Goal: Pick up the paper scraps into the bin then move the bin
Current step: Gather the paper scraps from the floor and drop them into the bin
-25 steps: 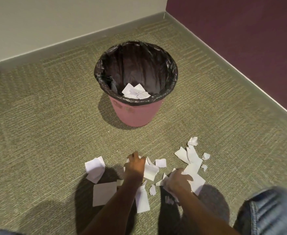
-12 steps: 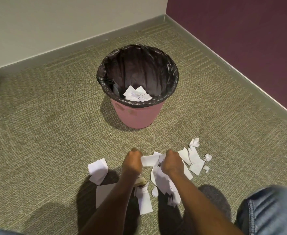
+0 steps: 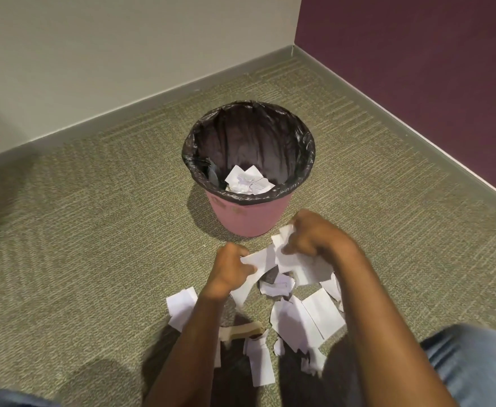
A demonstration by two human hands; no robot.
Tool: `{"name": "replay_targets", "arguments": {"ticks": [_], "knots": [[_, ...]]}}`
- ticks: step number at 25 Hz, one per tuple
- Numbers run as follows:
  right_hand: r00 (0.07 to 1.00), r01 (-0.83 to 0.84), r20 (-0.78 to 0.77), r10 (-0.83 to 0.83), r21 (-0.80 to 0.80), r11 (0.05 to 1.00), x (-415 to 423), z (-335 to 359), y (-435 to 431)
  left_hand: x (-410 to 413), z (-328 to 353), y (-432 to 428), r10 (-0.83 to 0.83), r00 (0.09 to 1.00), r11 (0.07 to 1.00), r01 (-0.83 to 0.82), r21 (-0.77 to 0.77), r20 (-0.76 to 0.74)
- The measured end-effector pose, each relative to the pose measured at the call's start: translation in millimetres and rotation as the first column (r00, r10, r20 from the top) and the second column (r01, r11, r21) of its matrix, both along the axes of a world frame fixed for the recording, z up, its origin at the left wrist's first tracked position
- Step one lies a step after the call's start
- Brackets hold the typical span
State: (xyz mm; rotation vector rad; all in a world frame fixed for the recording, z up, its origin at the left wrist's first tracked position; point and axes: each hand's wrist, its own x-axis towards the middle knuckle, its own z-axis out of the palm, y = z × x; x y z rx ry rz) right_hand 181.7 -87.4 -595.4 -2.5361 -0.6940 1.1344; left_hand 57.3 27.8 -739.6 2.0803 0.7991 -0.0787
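**Both hands full of paper, just short of the bin**

The left hand (image 3: 230,270) and the right hand (image 3: 314,236) are each closed around a bunch of white paper scraps (image 3: 285,259), lifted off the floor (image 3: 94,245) and held close together. The right hand is the nearer of the two to the bin (image 3: 248,214), with its knuckles just in front of the pink wall; the left hand sits lower and a little to the left. Torn sheets hang down from both grips and overlap between the hands.

The bin stands upright on the carpeted floor, toward the corner where the pale wall (image 3: 109,54) meets the dark purple wall (image 3: 417,69), yet well apart from both baseboards. A black liner (image 3: 249,136) is folded over its rim. Several scraps in the bin (image 3: 248,180) lie at the bottom, toward the near side.

Loose scraps (image 3: 308,318) are still scattered on the floor beneath and behind the forearms: a folded piece by the left forearm (image 3: 180,306), larger sheets under the right forearm, and narrow strips closer to the person. Among them lies a tan strip (image 3: 242,330), partly hidden by the left arm. A denim-covered knee (image 3: 475,365) shows at the lower right edge of the view, and another bit of denim at the lower left.
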Motion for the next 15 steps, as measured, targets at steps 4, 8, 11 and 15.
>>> {"name": "replay_targets", "arguments": {"ticks": [4,8,11,15], "knots": [[0.934,0.354,-0.201,-0.296,0.407,0.842,15.2,50.3,10.3,-4.9,67.0,26.2,0.002,1.000,0.988,0.001,-0.158,0.018],[0.800,0.584,-0.318,-0.509,0.610,0.536,43.9,53.9,33.1,-11.3,143.6,60.0,-0.263,0.965,0.963,0.263,-0.067,0.005],[0.770,0.637,-0.409,-0.490,0.540,0.551,59.2,39.7,53.1,-13.8,180.7,77.5,-0.192,0.979,0.981,0.193,-0.004,0.067],[0.792,0.610,-0.407,-0.455,0.520,0.597,69.3,30.8,62.2,-2.8,197.3,90.0,-0.039,0.978,0.999,0.032,0.036,0.207]]}}
